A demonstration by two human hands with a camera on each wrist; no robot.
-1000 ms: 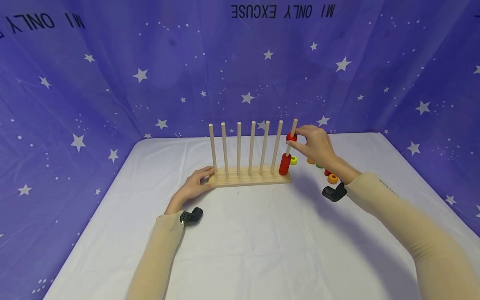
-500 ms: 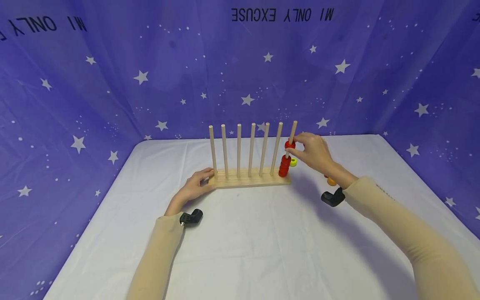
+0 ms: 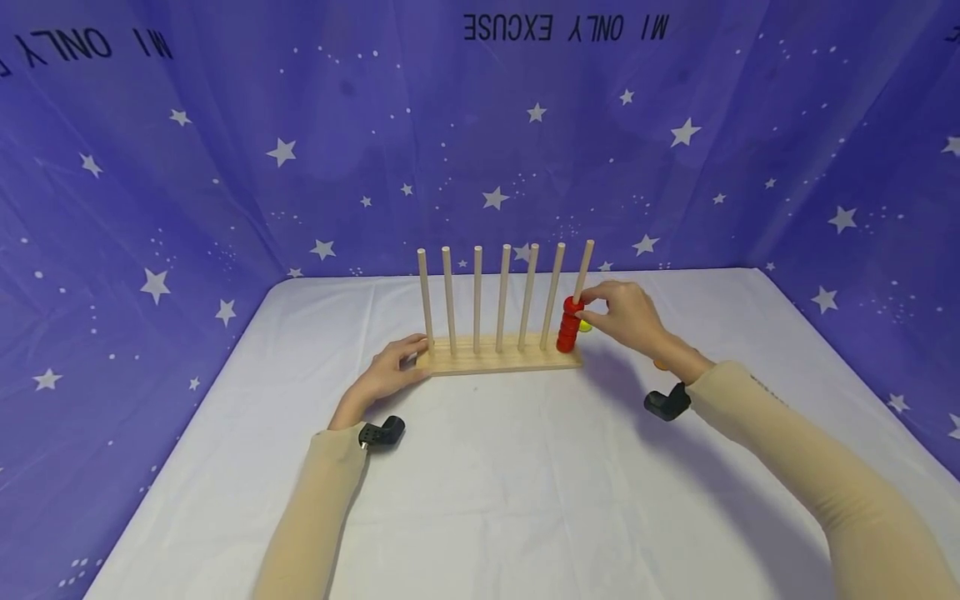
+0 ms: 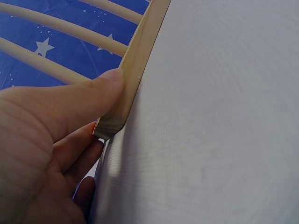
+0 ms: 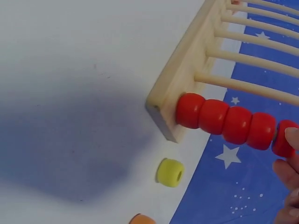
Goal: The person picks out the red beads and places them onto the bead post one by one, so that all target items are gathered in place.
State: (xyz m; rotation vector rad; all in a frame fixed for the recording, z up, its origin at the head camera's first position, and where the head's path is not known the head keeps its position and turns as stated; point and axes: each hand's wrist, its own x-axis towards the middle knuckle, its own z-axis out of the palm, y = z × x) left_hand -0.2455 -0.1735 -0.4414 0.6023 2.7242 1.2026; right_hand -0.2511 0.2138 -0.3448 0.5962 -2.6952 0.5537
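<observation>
A wooden peg rack (image 3: pixel 495 360) with several upright pegs stands on the white-covered table. Its left end is gripped by my left hand (image 3: pixel 386 372); in the left wrist view the thumb (image 4: pixel 105 86) lies on the base's front edge, with fingers around the end. At the rightmost peg (image 3: pixel 584 271), my right hand (image 3: pixel 626 317) pinches a red bead (image 5: pixel 282 140) threaded on it. Just below that bead, a stack of several red beads (image 5: pixel 236 125) sits on the base. A small gap separates the held bead from the stack in the right wrist view.
A yellow bead (image 5: pixel 170 172) lies beside the rack's right end. An orange bead (image 5: pixel 141 219) shows at the lower edge of the right wrist view. Purple star-printed cloth (image 3: pixel 495 150) hangs behind the table. Other loose beads are hidden behind my right arm.
My right hand has slid the red bead down the rightmost peg, from near its top to just above the stack. The left hand and the rack have stayed in place.
</observation>
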